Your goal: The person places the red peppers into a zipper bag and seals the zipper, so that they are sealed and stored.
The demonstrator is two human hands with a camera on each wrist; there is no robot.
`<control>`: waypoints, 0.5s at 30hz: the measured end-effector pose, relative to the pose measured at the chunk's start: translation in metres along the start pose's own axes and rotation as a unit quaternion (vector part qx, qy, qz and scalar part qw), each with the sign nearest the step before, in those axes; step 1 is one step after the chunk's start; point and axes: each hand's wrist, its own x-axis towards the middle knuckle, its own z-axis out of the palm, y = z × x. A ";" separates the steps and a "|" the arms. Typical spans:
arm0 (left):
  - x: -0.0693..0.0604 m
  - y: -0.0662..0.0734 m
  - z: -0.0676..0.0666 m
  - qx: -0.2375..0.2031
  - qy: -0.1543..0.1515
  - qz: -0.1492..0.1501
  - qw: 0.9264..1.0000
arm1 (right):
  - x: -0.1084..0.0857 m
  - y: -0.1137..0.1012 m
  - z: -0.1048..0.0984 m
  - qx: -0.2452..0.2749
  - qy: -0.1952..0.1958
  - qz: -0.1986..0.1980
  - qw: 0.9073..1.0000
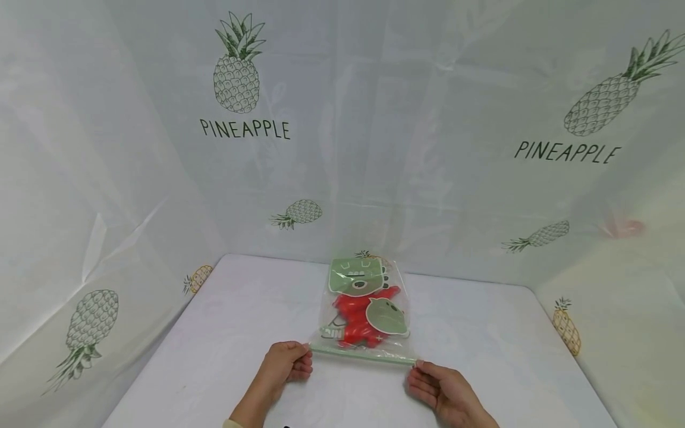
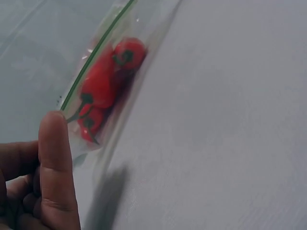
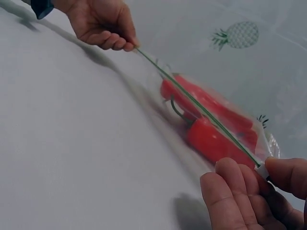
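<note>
A clear zip bag [image 1: 401, 279] with green animal-face prints lies on the white table, its green zip strip [image 1: 364, 356] lifted toward me. Several red peppers [image 2: 98, 81] with green stems are inside it. My left hand [image 1: 283, 365] pinches the strip's left end between thumb and fingers. At the other end, my right hand [image 1: 446, 389] pinches the strip's corner, where a small white piece, which looks like a slider [image 3: 262, 171], sits by the thumb. The strip is stretched straight between both hands, and the right wrist view shows the left hand [image 3: 103, 24] too.
White table [image 1: 241, 309] with rounded far corners. Sheeting printed with pineapples [image 1: 235, 83] hangs at the back and both sides, close to the table's edges. A dark band [image 3: 41, 8] is on the left wrist.
</note>
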 end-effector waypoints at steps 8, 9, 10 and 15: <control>0.000 0.000 -0.011 -0.010 -0.035 -0.020 0.999 | -0.001 0.003 -0.001 0.010 -0.021 0.012 1.000; 0.000 0.000 -0.012 -0.010 -0.033 -0.022 0.999 | -0.001 0.004 0.000 0.009 -0.025 0.013 1.000; -0.001 0.000 -0.013 -0.010 -0.031 -0.023 0.999 | -0.001 0.004 0.000 0.007 -0.028 0.013 1.000; -0.001 -0.001 -0.012 0.019 -0.016 -0.012 1.000 | 0.001 0.003 0.001 -0.004 -0.027 0.008 1.000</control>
